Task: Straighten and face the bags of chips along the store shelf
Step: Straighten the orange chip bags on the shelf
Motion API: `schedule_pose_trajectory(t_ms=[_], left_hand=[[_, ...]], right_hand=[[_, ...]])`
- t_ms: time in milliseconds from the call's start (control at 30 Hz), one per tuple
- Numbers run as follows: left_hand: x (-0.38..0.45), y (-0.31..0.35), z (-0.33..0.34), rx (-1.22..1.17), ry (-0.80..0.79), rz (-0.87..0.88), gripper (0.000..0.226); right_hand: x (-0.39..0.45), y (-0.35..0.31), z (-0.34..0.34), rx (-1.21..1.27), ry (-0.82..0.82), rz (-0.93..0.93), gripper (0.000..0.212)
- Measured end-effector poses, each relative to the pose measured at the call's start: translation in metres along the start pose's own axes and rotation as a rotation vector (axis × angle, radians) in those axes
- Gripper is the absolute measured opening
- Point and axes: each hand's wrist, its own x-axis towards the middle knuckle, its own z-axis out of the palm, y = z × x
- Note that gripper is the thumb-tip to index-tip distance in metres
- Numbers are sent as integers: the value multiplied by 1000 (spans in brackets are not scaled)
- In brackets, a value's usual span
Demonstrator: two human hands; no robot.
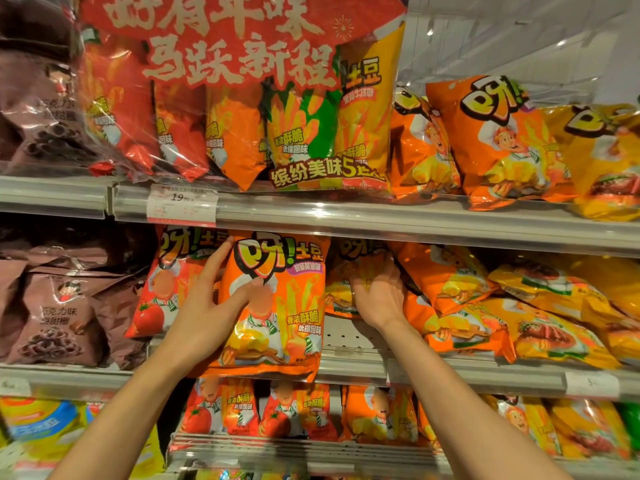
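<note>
An upright orange chip bag stands at the front of the middle shelf, facing me. My left hand grips its left edge, thumb on the front and fingers reaching behind. My right hand reaches deeper into the shelf and presses on another orange bag set further back. To the right, several orange bags and yellow bags lie tilted and piled on each other. A red tomato bag stands to the left.
Brown chocolate snack bags fill the left of the shelf. The upper shelf holds a multipack under a red banner and leaning orange bags. More red and orange bags stand on the lower shelf. A price tag hangs on the rail.
</note>
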Motion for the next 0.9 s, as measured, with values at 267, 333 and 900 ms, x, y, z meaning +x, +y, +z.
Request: schedule_pose_trajectory(t_ms=[267,333,900], left_hand=[[-4,4,37,-18,-64,16,71],[0,7,54,-32,-78,11,73],[16,-39,46,640,137,388,57]], right_hand=[[-56,-15,-61,418,-105,-84,52],[-70,-15,-65,503,-235,-47,60],[-40,-10,-33,291,92,-13,56]])
